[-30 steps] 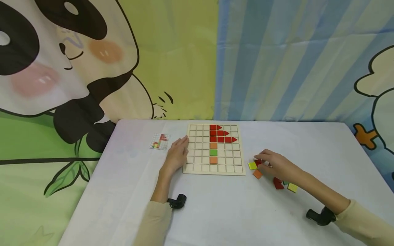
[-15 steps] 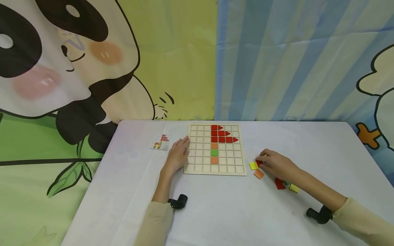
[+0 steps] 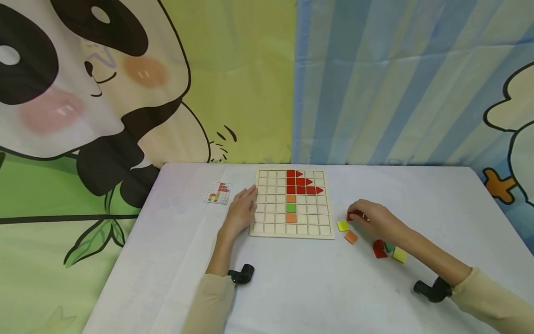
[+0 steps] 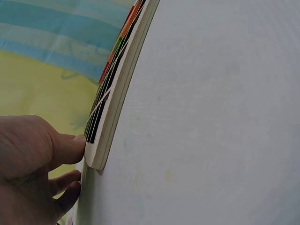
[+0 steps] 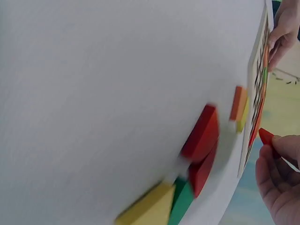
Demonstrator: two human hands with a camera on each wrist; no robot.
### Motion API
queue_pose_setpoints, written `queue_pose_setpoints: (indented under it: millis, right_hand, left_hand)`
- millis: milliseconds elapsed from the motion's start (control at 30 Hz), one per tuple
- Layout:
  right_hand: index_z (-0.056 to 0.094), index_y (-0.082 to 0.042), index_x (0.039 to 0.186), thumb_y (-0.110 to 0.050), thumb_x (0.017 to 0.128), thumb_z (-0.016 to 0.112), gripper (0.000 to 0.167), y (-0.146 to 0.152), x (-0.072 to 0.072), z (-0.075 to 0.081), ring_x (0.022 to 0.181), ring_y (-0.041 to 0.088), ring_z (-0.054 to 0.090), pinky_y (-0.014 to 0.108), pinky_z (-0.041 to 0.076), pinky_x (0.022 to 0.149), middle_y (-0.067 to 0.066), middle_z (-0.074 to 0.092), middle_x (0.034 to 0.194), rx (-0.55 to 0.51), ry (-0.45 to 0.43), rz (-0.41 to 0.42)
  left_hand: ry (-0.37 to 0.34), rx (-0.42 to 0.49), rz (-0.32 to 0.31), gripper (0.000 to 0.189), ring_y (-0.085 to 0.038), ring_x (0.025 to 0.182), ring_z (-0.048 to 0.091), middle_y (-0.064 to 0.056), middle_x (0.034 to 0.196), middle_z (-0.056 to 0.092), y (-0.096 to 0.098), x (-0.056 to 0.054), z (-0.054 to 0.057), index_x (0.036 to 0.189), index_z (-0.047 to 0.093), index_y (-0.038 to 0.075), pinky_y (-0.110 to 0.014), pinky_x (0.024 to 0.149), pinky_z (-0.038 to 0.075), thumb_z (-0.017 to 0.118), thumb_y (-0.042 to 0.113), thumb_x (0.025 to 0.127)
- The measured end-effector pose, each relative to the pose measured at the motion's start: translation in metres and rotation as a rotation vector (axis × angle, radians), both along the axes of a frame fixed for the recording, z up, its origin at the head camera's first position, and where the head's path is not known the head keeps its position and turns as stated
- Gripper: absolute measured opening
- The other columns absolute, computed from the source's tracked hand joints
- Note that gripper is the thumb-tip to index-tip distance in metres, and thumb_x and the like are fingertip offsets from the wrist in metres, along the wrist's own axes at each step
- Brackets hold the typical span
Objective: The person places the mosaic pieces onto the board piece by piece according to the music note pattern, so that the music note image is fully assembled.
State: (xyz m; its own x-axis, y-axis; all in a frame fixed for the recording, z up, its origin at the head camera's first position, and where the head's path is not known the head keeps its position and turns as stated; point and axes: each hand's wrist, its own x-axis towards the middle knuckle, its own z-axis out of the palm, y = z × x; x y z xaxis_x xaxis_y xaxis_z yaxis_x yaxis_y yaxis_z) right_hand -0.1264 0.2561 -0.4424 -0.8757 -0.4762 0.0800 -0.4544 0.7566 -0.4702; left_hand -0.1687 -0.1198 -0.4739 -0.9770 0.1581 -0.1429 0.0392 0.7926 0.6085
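Observation:
My left hand (image 3: 242, 207) rests against the left edge of a wooden grid board (image 3: 271, 227), fingers laid along its side; in the left wrist view the thumb (image 4: 70, 149) touches the board's corner. On the board, red squares and triangles (image 3: 299, 189) form three pointed rows, with orange and green squares (image 3: 290, 208) in a column beneath. To the right of the board, my right hand (image 3: 371, 217) pinches a small red pointed block (image 5: 266, 136) between thumb and finger. Close by lie a yellow square (image 3: 342, 226) and an orange square (image 3: 351, 237).
Nearer the right forearm lie red blocks (image 3: 379, 249), a green block (image 3: 390, 247) and a yellow block (image 3: 399, 254). A small pattern card (image 3: 218, 192) lies left of the board. A printed curtain (image 3: 375, 83) hangs behind the white table (image 3: 292, 287).
My right hand has lifted slightly with the red block and drawn it away from the yellow square. The left hand has stayed at the board's edge.

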Motion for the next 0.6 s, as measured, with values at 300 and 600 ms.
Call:
queue_pose_setpoints:
  millis: [300, 600]
  right_hand:
    - [0.074, -0.001, 0.109, -0.002, 0.093, 0.073, 0.015, -0.053, -0.001, -0.002, 0.088, 0.008, 0.066, 0.022, 0.059, 0.078, 0.005, 0.075, 0.102, -0.283, -0.163, 0.147]
    - [0.078, 0.000, 0.108, -0.002, 0.093, 0.072, 0.016, -0.100, -0.005, -0.011, 0.087, 0.006, 0.065, 0.020, 0.057, 0.078, 0.009, 0.078, 0.101, -0.359, -0.235, 0.198]
  left_hand:
    - [0.007, 0.010, -0.001, 0.053, -0.033, 0.159, 0.022, -0.004, 0.170, 0.031, -0.002, -0.001, 0.001, 0.157, 0.042, 0.005, -0.060, 0.128, 0.020, 0.053, 0.008, 0.105]
    - [0.014, 0.021, -0.005, 0.052, -0.034, 0.159, 0.023, -0.005, 0.169, 0.033, 0.000, 0.000, 0.001, 0.156, 0.044, 0.004, -0.059, 0.128, 0.020, 0.054, 0.006, 0.105]
